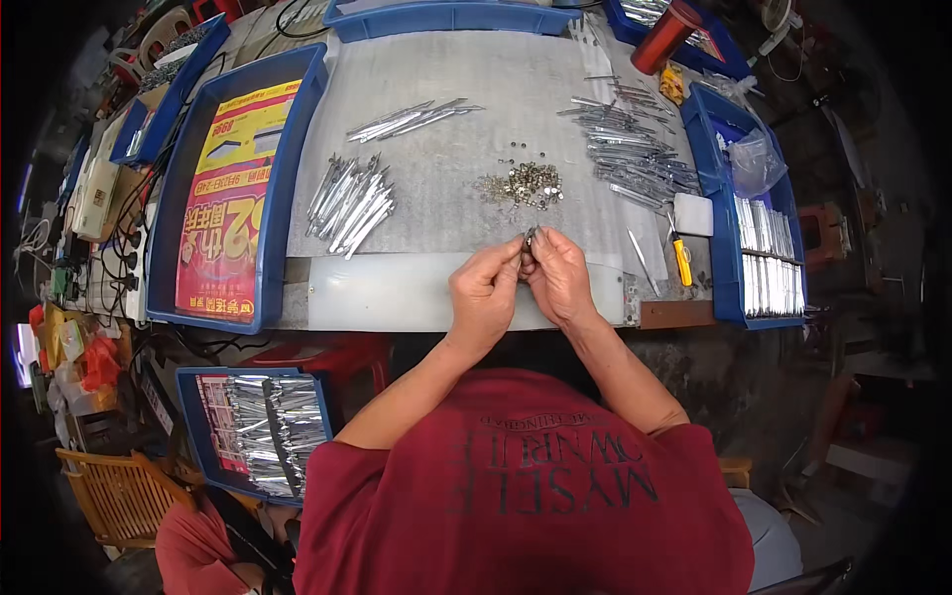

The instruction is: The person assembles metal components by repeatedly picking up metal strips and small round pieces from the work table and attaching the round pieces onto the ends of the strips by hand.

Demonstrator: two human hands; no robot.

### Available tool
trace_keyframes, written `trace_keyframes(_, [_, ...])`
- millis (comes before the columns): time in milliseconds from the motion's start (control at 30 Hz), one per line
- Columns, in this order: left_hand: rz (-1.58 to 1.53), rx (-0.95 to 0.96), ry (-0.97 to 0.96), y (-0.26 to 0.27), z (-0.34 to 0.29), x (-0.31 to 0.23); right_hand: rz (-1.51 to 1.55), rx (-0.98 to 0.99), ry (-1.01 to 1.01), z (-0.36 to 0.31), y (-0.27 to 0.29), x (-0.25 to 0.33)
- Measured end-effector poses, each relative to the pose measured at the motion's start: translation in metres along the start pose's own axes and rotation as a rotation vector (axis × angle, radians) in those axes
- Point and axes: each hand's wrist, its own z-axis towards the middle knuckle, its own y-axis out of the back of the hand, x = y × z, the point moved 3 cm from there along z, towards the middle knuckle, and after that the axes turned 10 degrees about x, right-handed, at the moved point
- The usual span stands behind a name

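Note:
My left hand (486, 289) and my right hand (559, 278) meet above the near edge of the table, fingertips pinched together. Between them is a small dark metal part (530, 236); the fingers hide most of it, so its exact kind does not show. Just beyond the hands lies a loose heap of small brass-coloured and silver round metal pieces (531, 185). Slim silver metal strips (352, 205) are piled left of the heap, with a smaller bunch of strips (412, 119) behind them. To the right spreads a larger stack of greyish metal strips (635, 149).
A blue tray with printed sheets (266, 238) stands left; another blue tray (746, 213) at right holds rows of silver strips. A yellow-handled tool (681, 260) and a white block (692, 214) lie near it. A red cylinder (664, 38) stands behind. Below left sits a filled tray (260, 431).

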Motion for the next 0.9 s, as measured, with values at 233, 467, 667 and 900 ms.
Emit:
trace_keyframes(233, [0.009, 0.016, 0.031, 0.004, -0.001, 0.005, 0.095, 0.017, 0.03, 0.0, -0.008, -0.002])
trace_keyframes(467, [0.084, 0.024, 0.011, 0.003, -0.001, 0.003, -0.12, -0.011, 0.12, -0.002, -0.006, -0.005])
trace_keyframes(667, [0.158, -0.01, -0.037, 0.005, 0.003, -0.003, -0.36, -0.034, 0.124, -0.007, -0.007, -0.004])
trace_keyframes(900, [0.18, -0.008, -0.044, 0.004, 0.002, -0.002, -0.358, -0.059, 0.146, -0.007, -0.011, 0.001])
